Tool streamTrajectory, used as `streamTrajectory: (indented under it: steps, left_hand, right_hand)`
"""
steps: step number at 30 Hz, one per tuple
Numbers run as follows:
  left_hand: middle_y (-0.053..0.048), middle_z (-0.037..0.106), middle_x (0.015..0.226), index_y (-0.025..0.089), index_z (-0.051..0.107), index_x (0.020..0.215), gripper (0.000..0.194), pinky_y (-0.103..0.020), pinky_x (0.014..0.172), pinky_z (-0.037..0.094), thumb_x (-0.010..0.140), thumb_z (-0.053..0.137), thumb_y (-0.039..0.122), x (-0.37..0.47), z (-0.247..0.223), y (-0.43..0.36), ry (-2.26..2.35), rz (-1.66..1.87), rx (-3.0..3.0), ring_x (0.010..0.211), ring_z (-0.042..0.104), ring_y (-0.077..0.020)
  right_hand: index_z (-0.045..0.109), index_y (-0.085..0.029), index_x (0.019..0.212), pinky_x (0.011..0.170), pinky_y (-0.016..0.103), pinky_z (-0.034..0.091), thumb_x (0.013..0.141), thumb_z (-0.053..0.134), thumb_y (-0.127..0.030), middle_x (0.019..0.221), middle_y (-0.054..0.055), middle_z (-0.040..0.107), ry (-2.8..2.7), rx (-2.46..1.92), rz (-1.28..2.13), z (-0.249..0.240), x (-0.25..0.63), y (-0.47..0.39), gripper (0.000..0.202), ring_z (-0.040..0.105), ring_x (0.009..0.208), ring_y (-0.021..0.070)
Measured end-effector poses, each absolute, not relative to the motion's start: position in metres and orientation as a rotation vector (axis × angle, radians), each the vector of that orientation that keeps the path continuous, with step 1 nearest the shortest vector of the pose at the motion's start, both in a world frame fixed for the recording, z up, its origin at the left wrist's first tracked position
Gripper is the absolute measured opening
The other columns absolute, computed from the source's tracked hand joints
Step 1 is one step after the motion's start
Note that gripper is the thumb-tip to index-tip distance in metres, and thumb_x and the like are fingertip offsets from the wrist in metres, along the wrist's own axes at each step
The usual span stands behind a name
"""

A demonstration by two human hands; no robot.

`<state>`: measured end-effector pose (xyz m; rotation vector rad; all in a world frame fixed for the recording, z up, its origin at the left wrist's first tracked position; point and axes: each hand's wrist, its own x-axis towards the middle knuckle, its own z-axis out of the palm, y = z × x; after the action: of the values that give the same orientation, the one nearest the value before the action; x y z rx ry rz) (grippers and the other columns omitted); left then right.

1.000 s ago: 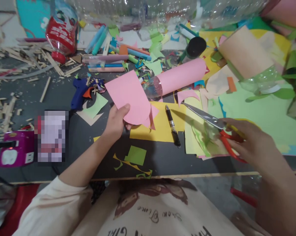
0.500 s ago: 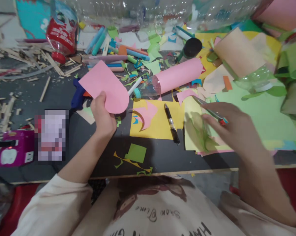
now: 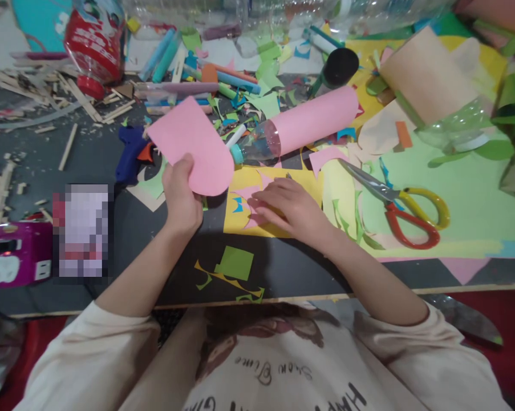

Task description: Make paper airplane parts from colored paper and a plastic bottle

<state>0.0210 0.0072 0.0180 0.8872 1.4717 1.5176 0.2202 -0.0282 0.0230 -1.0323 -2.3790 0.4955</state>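
Note:
A pink piece of paper (image 3: 199,145) with one rounded end is held between the thumb and fingers of my left hand (image 3: 183,191), raised over the table. My right hand (image 3: 289,208) is above a yellow sheet (image 3: 235,225), its fingers apart and near some pink paper scraps (image 3: 251,220). It mostly covers the pen on that sheet. To the right, scissors (image 3: 388,194) with red and yellow handles lie on pale green and yellow paper (image 3: 466,188). Behind my hands lies a clear bottle (image 3: 257,142) wrapped in pink paper, with a teal cap.
A blue glue gun (image 3: 129,151) lies left of my left hand. Beyond are coloured markers (image 3: 167,57), a red-labelled bottle (image 3: 95,45), wood sticks (image 3: 69,145) and a tan paper-wrapped cylinder (image 3: 424,74). A purple box (image 3: 20,254) stands at the left. Green scraps (image 3: 236,262) lie near the front edge.
My right hand has let go of the scissors, which now lie on the paper, and has moved left over the yellow sheet. My left hand still holds the pink paper.

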Motion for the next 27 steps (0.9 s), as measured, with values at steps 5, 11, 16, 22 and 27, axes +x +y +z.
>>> streamTrajectory:
  steps: [5, 11, 16, 22, 27]
  left_hand:
    - [0.004, 0.051, 0.048, 0.017, 0.059, 0.067, 0.038, -0.020, 0.037, 0.033, 0.065, 0.076, 0.051, 0.028, 0.029, -0.012, 1.155, 0.884, 1.075, 0.039, 0.045, -0.0077]
    - [0.001, 0.054, 0.049, 0.016, 0.061, 0.059, 0.038, -0.021, 0.040, 0.037, 0.068, 0.075, 0.050, 0.027, 0.036, -0.016, 1.095, 0.722, 1.224, 0.043, 0.047, -0.0096]
    - [0.001, 0.049, 0.053, 0.015, 0.056, 0.055, 0.042, -0.020, 0.042, 0.031, 0.068, 0.073, 0.051, 0.024, 0.037, -0.014, 1.179, 0.683, 1.272, 0.049, 0.041, -0.0092]
    - [0.004, 0.030, 0.045, 0.018, 0.036, 0.043, 0.058, -0.022, 0.036, 0.015, 0.067, 0.069, 0.059, 0.024, 0.036, -0.014, 1.144, 0.571, 1.360, 0.044, 0.021, -0.0058]
    - [0.005, 0.029, 0.042, 0.018, 0.037, 0.042, 0.062, -0.022, 0.038, 0.016, 0.070, 0.066, 0.065, 0.025, 0.035, -0.015, 1.081, 0.561, 1.559, 0.042, 0.023, -0.0059]
  right_hand:
    - [0.062, -0.021, 0.095, 0.074, 0.036, 0.048, 0.097, 0.044, -0.040, 0.085, 0.006, 0.069, -2.005, -1.144, 0.654, 0.021, 0.227, -0.033, 0.026, 0.062, 0.079, 0.0193]
    - [0.054, -0.023, 0.079, 0.066, 0.031, 0.045, 0.096, 0.045, -0.040, 0.074, 0.001, 0.061, -1.719, -1.247, 0.744, 0.018, 0.227, -0.034, 0.027, 0.057, 0.068, 0.0151]
    - [0.060, -0.024, 0.095, 0.080, 0.038, 0.052, 0.095, 0.048, -0.038, 0.090, 0.006, 0.066, -1.752, -1.152, 0.689, 0.014, 0.230, -0.031, 0.018, 0.063, 0.086, 0.0198]
    - [0.066, -0.029, 0.106, 0.103, 0.052, 0.046, 0.098, 0.040, -0.040, 0.136, 0.009, 0.054, -1.858, -1.143, 0.620, 0.014, 0.235, -0.029, 0.029, 0.054, 0.124, 0.0252]
    - [0.068, -0.026, 0.110, 0.100, 0.048, 0.049, 0.099, 0.037, -0.044, 0.123, 0.009, 0.067, -1.828, -1.160, 0.832, 0.014, 0.237, -0.027, 0.038, 0.061, 0.118, 0.0235]
